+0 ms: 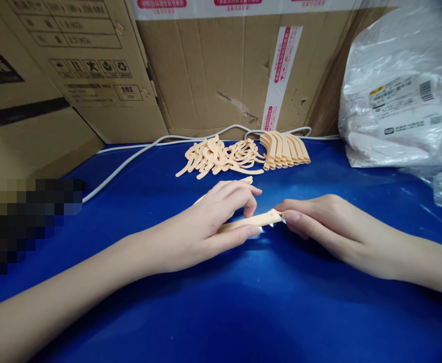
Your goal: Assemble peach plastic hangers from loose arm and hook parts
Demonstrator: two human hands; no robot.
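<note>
My left hand (221,217) is closed around a long, hollow beige plastic piece (260,220) shaped like a handle, with a small round hole near its right end. Fingers and thumb of my right hand (319,222) pinch together right at that end; what they grip is mostly hidden, though a small beige bit shows between the two. Just behind my left hand lies another beige strip (248,180), partly covered by the hand. Farther back sit a loose heap of thin curved beige parts (221,156) and a neat row of curved hollow beige pieces (285,150).
The work surface is a shiny blue table (221,312). Cardboard boxes (213,65) stand along the back and left. A white cable (130,162) runs behind the parts. Clear plastic wrapping (402,121) with a label bulges at the right.
</note>
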